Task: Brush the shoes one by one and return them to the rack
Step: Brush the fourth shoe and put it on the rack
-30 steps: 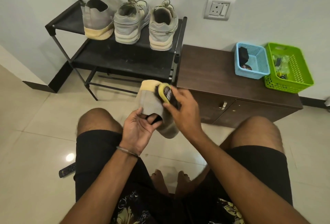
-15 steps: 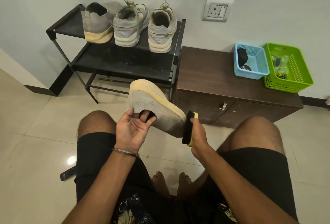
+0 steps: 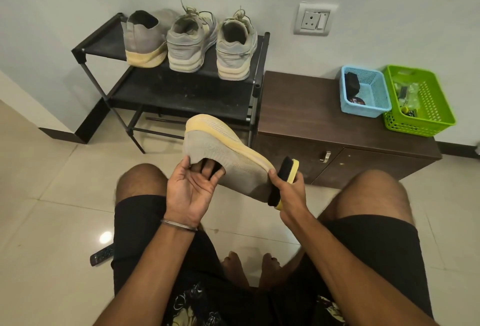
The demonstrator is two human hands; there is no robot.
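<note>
Left hand [image 3: 191, 190] holds the grey shoe [image 3: 223, 154] on its side above the knees, fingertips hidden inside its opening. Right hand [image 3: 291, 193] grips the brush [image 3: 284, 177], bristles apparently touching the toe.

Four shoes [image 3: 228, 154], one brush [image 3: 284, 180], two baskets [image 3: 363, 92], one rack [image 3: 181, 92]

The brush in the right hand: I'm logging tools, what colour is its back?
Yellow, above black bristles, on the shoe brush; the head view shows it.
</note>
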